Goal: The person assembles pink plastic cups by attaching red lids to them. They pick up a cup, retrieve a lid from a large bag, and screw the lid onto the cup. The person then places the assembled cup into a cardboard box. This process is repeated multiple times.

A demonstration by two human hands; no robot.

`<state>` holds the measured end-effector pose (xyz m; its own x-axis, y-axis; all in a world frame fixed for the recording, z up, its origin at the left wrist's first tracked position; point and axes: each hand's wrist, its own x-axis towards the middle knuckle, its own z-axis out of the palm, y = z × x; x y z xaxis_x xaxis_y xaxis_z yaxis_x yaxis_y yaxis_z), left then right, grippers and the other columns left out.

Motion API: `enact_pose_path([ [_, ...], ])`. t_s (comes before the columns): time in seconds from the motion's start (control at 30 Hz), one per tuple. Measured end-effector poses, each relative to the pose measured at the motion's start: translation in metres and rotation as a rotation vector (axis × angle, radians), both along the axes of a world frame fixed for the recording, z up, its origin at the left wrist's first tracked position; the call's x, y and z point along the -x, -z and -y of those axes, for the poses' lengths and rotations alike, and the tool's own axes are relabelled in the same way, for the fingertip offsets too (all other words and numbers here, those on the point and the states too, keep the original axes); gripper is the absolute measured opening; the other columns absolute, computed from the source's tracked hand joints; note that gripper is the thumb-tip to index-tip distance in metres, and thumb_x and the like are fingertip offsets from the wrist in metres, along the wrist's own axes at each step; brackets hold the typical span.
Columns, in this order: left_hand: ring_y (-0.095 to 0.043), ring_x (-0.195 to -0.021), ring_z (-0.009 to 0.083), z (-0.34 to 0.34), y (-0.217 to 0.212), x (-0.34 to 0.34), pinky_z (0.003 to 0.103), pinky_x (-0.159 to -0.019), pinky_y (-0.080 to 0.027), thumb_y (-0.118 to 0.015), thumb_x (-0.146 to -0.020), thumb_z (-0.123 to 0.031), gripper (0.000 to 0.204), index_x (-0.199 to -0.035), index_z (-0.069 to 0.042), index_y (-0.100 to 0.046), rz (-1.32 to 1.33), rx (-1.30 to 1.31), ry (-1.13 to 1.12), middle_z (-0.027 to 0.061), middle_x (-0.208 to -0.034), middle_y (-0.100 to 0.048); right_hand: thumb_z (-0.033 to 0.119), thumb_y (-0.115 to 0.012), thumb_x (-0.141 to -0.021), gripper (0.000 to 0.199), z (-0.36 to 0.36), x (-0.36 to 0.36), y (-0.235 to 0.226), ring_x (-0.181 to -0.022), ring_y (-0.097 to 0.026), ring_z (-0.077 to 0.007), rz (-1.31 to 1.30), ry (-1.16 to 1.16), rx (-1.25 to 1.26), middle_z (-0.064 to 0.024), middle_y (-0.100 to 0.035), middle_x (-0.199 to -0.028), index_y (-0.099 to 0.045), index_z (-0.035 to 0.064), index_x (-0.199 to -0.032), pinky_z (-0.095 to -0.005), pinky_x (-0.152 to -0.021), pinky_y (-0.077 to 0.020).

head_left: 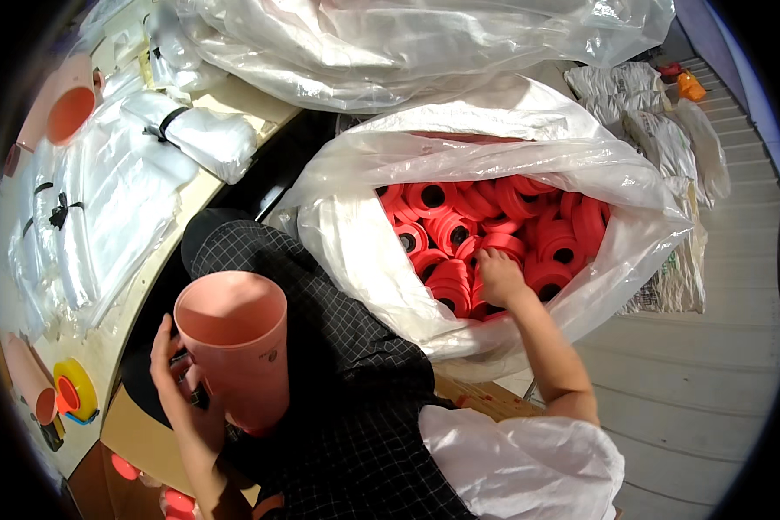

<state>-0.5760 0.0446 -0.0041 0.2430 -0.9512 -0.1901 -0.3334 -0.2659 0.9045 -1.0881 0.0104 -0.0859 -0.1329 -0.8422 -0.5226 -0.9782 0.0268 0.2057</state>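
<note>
My left hand point(195, 400) is closed round the handle side of a pink plastic pitcher point(244, 360), tilted a little over my lap with its wide mouth up and its inside showing. A small dark mark sits on its wall. Inside a big white plastic bag point(355, 225), my right hand point(501, 279) reaches down among many red round lids point(556, 247) with black centres. Its fingers are bent against one red lid point(481, 290), with the fingertips partly hidden among the pile.
Bundles of clear plastic bags point(104, 208) tied with black bands cover the table at left. Two more pink pitchers point(71, 113) and a yellow tape roll point(76, 390) lie there. A large filled clear bag point(425, 43) stands behind. Below the table is an open cardboard box point(143, 442).
</note>
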Motion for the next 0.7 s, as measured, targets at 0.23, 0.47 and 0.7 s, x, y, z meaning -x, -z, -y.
enact_pose_path([
  [0.23,-0.055,-0.084,0.0089,-0.035,0.046,-0.031,0.020,-0.070,-0.043,-0.060,-0.095,-0.022,0.043,-0.131,-0.001,-0.054,-0.134,0.016,-0.034,0.0036,-0.106,-0.060,0.008,-0.061,-0.072,0.056,-0.007,0.068,0.033,-0.112,-0.060,-0.0377,-0.049,-0.224,-0.201,-0.0234,-0.065,-0.115,-0.052,0.0003,-0.127,-0.0459,-0.100,-0.0467],
  [0.47,-0.043,-0.061,0.0014,-0.034,0.043,-0.029,0.017,-0.052,-0.031,-0.055,-0.101,-0.038,0.041,-0.125,-0.004,-0.059,-0.171,0.008,-0.059,-0.0017,-0.095,-0.059,-0.008,-0.051,-0.076,0.056,0.057,0.005,-0.019,-0.122,-0.054,-0.0400,0.166,-0.181,0.273,-0.0207,-0.057,-0.132,-0.052,-0.0002,-0.131,-0.0440,-0.106,-0.0437],
  [0.7,-0.049,-0.069,0.0037,-0.040,0.043,-0.022,0.018,-0.059,-0.037,-0.052,-0.104,-0.029,0.034,-0.125,-0.004,-0.061,-0.236,0.012,-0.148,-0.0001,-0.101,-0.062,-0.001,-0.060,-0.076,0.039,0.090,0.036,-0.013,-0.099,-0.065,-0.0394,0.403,0.165,0.554,-0.0250,-0.068,-0.104,-0.059,-0.0080,-0.114,-0.0423,-0.091,-0.0508],
])
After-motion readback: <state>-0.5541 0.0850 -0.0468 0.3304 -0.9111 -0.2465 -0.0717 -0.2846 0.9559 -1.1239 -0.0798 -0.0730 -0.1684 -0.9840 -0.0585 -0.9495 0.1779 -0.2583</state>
